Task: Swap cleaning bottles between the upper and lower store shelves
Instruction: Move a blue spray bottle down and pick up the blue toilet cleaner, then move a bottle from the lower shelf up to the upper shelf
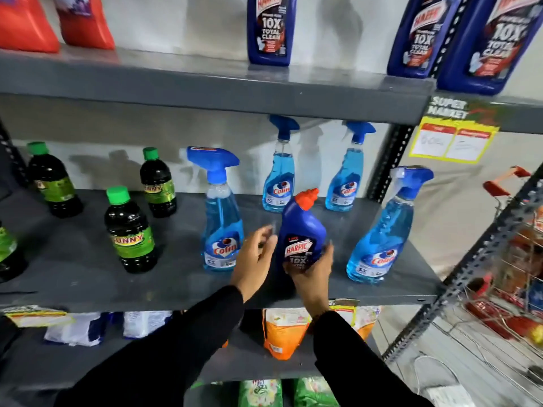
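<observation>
Grey metal store shelves fill the view. On the lower shelf (73,259) the right hand (313,274) grips the base of a dark blue Harpic bottle (302,230), upright with an orange cap, between two Colin sprays (221,212) (382,227). The left hand (254,257) hovers just beside it, fingers spread and holding nothing. Two more sprays stand behind, green-capped bottles (129,230) to the left. Three Harpic bottles (270,27) stand on the upper shelf (176,80).
</observation>
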A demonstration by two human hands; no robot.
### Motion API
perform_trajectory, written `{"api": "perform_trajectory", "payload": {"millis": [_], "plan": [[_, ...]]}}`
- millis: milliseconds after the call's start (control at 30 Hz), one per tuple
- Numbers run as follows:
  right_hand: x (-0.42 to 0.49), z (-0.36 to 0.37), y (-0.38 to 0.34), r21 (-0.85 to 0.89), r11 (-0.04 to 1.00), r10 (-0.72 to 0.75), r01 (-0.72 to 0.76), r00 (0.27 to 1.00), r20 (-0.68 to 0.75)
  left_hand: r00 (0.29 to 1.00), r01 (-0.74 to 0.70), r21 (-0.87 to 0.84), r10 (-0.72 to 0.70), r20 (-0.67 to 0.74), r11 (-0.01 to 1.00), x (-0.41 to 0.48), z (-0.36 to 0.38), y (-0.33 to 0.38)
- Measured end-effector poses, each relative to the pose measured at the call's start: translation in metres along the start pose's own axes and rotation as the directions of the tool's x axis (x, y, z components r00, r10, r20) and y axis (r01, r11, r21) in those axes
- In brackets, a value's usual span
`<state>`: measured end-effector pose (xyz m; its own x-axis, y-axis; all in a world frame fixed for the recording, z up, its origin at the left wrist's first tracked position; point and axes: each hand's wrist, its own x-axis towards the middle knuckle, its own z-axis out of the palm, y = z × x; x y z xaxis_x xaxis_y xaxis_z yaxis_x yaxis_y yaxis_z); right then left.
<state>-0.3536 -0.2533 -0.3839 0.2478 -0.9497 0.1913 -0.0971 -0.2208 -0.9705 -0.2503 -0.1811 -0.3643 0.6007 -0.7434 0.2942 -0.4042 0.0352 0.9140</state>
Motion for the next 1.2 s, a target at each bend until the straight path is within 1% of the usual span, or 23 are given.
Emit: {"api": "perform_trajectory", "payload": {"millis": [33, 67, 133, 200, 267, 333, 433, 500, 567, 633, 667, 733, 800, 867, 933, 1067, 1200], "plan": [[0.004, -0.007, 0.003, 0.032, 0.999, 0.037, -0.040, 0.997, 0.074, 0.998, 0.018, 0.016, -0.019, 0.059, 1.000, 0.010, 0.007, 0.007], [0.007, -0.013, 0.004, 0.017, 0.998, 0.060, -0.063, 0.991, 0.119, 0.994, 0.032, 0.042, -0.036, 0.103, 0.999, 0.019, 0.013, 0.012], [0.010, -0.019, 0.005, -0.047, 0.997, 0.068, -0.062, 0.989, 0.134, 0.991, 0.061, 0.082, -0.071, 0.115, 0.995, 0.028, 0.018, 0.018], [0.009, -0.024, 0.005, -0.098, 0.995, 0.042, -0.030, 0.991, 0.128, 0.994, 0.069, 0.081, -0.075, 0.082, 0.994, 0.026, 0.018, 0.021], [0.002, -0.030, 0.000, -0.110, 0.994, 0.004, 0.011, 0.991, 0.132, 0.998, 0.035, 0.054, -0.038, 0.054, 0.998, 0.014, 0.016, 0.027], [-0.012, -0.035, -0.008, -0.072, 0.996, -0.042, 0.053, 0.989, 0.144, 1.000, -0.014, 0.029, 0.013, 0.011, 0.999, -0.002, 0.015, 0.038], [-0.031, -0.045, -0.031, 0.035, 0.987, -0.160, 0.157, 0.974, 0.159, 0.984, -0.111, 0.014, 0.112, -0.138, 0.994, -0.027, 0.013, 0.063], [-0.039, -0.053, -0.054, 0.068, 0.962, -0.272, 0.264, 0.948, 0.165, 0.943, -0.209, -0.039, 0.191, -0.273, 0.977, -0.041, 0.011, 0.086], [-0.046, -0.063, -0.083, 0.114, 0.921, -0.388, 0.373, 0.908, 0.161, 0.888, -0.322, -0.123, 0.255, -0.382, 0.939, -0.050, 0.005, 0.116], [-0.049, -0.070, -0.112, 0.157, 0.881, -0.467, 0.446, 0.874, 0.132, 0.847, -0.415, -0.166, 0.313, -0.429, 0.895, -0.052, -0.005, 0.151], [-0.046, -0.074, -0.134, 0.191, 0.854, -0.508, 0.483, 0.854, 0.110, 0.818, -0.476, -0.158, 0.370, -0.439, 0.865, -0.048, -0.014, 0.175], [-0.041, -0.083, -0.176, 0.234, 0.805, -0.574, 0.545, 0.815, 0.077, 0.768, -0.580, -0.119, 0.492, -0.410, 0.806, -0.040, -0.034, 0.219], [-0.032, -0.092, -0.218, 0.242, 0.743, -0.648, 0.624, 0.761, 0.029, 0.728, -0.639, -0.039, 0.588, -0.353, 0.768, -0.028, -0.055, 0.262], [-0.020, -0.098, -0.259, 0.241, 0.688, -0.702, 0.685, 0.712, -0.018, 0.702, -0.668, 0.033, 0.644, -0.305, 0.743, -0.013, -0.074, 0.303], [-0.003, -0.099, -0.292, 0.222, 0.674, -0.720, 0.704, 0.694, -0.015, 0.688, -0.682, 0.075, 0.673, -0.272, 0.728, 0.007, -0.087, 0.337], [0.038, -0.088, -0.330, 0.224, 0.714, -0.692, 0.664, 0.718, 0.076, 0.739, -0.624, 0.082, 0.622, -0.259, 0.777, 0.056, -0.097, 0.364], [0.075, -0.067, -0.338, 0.128, 0.779, -0.627, 0.613, 0.766, 0.146, 0.821, -0.501, 0.047, 0.492, -0.290, 0.864, 0.104, -0.098, 0.353]]}}
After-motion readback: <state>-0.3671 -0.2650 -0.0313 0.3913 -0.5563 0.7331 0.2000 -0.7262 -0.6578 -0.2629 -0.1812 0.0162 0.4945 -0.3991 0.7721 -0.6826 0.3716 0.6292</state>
